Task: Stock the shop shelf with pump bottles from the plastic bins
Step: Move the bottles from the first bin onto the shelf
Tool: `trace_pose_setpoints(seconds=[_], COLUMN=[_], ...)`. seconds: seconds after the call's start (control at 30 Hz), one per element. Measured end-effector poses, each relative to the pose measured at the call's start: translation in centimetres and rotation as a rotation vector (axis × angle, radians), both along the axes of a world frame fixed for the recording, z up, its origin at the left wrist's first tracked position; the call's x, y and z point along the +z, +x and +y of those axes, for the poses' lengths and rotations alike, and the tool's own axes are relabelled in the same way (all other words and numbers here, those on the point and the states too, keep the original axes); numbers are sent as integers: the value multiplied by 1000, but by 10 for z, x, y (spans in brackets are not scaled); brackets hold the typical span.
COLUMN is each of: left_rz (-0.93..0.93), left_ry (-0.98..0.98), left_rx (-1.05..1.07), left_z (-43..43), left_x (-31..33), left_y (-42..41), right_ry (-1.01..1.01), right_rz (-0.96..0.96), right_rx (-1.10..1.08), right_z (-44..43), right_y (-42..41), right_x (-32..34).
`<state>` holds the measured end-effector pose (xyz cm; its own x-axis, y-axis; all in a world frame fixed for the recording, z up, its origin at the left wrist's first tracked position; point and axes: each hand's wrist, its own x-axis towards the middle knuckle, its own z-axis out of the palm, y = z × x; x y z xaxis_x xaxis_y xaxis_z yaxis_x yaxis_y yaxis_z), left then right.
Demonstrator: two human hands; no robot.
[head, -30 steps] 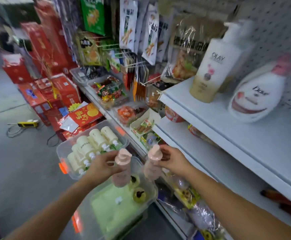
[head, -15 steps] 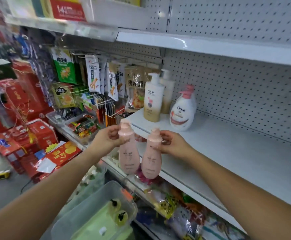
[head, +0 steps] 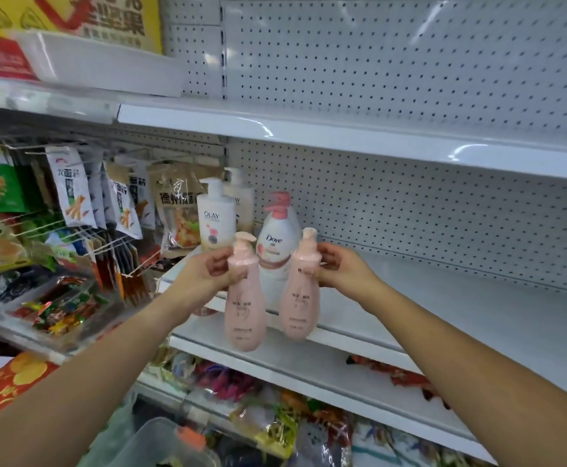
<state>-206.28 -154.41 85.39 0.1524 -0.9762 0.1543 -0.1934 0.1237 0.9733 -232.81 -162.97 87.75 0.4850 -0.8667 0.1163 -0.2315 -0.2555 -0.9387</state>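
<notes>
My left hand (head: 204, 276) grips the neck of a pink pump bottle (head: 244, 308), which hangs in front of the white shelf (head: 477, 318). My right hand (head: 341, 269) holds a second pink pump bottle (head: 299, 298) by its neck, slightly higher and nearer the shelf edge. Both bottles are upright and in the air, side by side without touching. Behind them on the shelf stand two cream Olay pump bottles (head: 215, 219) and a white Dove bottle (head: 277, 244) with a pink pump.
A clear plastic bin (head: 160, 443) shows at the bottom edge. Hanging snack packets (head: 73, 197) and trays of sweets (head: 56, 311) fill the left. An upper shelf (head: 342, 136) overhangs. Packaged goods lie on the lower shelf (head: 309, 369). The white shelf runs bare to the right of the Dove bottle.
Both hands have lifted the two pink bottles up out of the bin area to shelf height. My view has risen from the bins to the shelf.
</notes>
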Motion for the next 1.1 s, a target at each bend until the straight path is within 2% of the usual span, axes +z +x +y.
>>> trace_pose_setpoints(seconds=[0.27, 0.43, 0.77, 1.1], left_rz=[-16, -11, 49, 52], left_ry=[-15, -7, -21, -38], left_rx=[-182, -208, -241, -261], left_z=[-60, -83, -108, -119], left_x=[13, 14, 10, 2], left_y=[9, 6, 2, 5], right_ry=[-63, -85, -89, -82], right_rz=[-6, 5, 91, 78], right_rx=[-198, -291, -350, -363], right_z=[-37, -56, -115, -159], right_y=[-1, -5, -7, 9], right_x=[8, 13, 19, -1])
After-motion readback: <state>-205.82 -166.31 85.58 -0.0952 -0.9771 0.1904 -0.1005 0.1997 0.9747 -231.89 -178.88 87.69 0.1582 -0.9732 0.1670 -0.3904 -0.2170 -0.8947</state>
